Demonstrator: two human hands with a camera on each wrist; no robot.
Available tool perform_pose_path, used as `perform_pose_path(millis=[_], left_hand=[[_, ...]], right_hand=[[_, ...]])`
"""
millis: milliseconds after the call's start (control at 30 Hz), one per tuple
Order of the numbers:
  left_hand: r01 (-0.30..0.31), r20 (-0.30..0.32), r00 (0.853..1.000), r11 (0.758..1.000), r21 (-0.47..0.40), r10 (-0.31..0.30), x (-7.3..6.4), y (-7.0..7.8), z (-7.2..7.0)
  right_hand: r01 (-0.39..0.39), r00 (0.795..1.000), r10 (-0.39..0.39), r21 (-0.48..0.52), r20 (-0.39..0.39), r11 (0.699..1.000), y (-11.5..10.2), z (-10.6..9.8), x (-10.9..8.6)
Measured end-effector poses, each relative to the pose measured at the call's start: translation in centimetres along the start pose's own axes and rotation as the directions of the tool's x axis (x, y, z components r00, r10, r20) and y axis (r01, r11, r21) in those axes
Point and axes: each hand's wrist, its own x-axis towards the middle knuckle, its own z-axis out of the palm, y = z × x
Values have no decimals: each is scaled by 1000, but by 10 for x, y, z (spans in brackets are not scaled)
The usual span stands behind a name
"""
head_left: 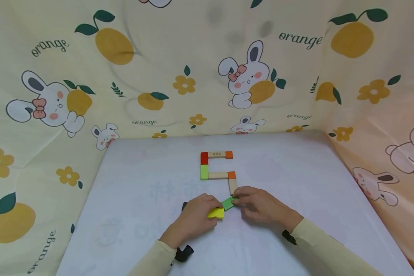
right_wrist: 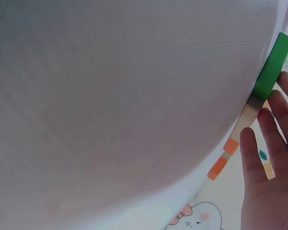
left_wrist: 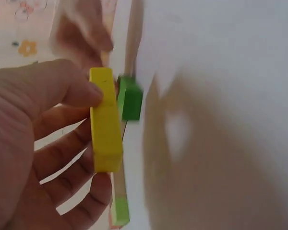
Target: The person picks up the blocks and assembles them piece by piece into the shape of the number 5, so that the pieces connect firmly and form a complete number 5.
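Note:
In the head view my left hand (head_left: 197, 215) pinches a yellow block (head_left: 216, 213) just above the table. The left wrist view shows the thumb on one long side of the yellow block (left_wrist: 105, 120), fingers behind it. My right hand (head_left: 260, 206) rests its fingertips at the right end of a green block (head_left: 227, 203), its fingers nearly straight in the right wrist view. That green block (right_wrist: 273, 67) lies at the lower end of a plain wooden block (head_left: 233, 186). An orange block (head_left: 231, 175) sits at that wooden block's upper end.
Farther up the line are a wooden block (head_left: 218, 175), a light green block (head_left: 204, 172), a red block (head_left: 204, 158), another wooden block (head_left: 216, 155) and a second orange block (head_left: 229, 155). A white table (head_left: 141, 165) lies beneath; a printed cloth (head_left: 193, 46) hangs behind.

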Motion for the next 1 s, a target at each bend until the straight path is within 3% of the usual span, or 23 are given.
perform_pose_path(millis=[200,400,1000], left_hand=[[20,57,998,1000,5,-20,9,-16,-9],[-32,129,991,999,39,27,18,-22,-6],[-77,161,985,995,68,65,24,-21,-9]], right_hand=[[-7,1000,7,1,-3,1000,0,0,-1],[-7,1000,7,-11,1,1000,0,0,-2],[24,1000,-25,-37,-18,999,-2,0,-1]])
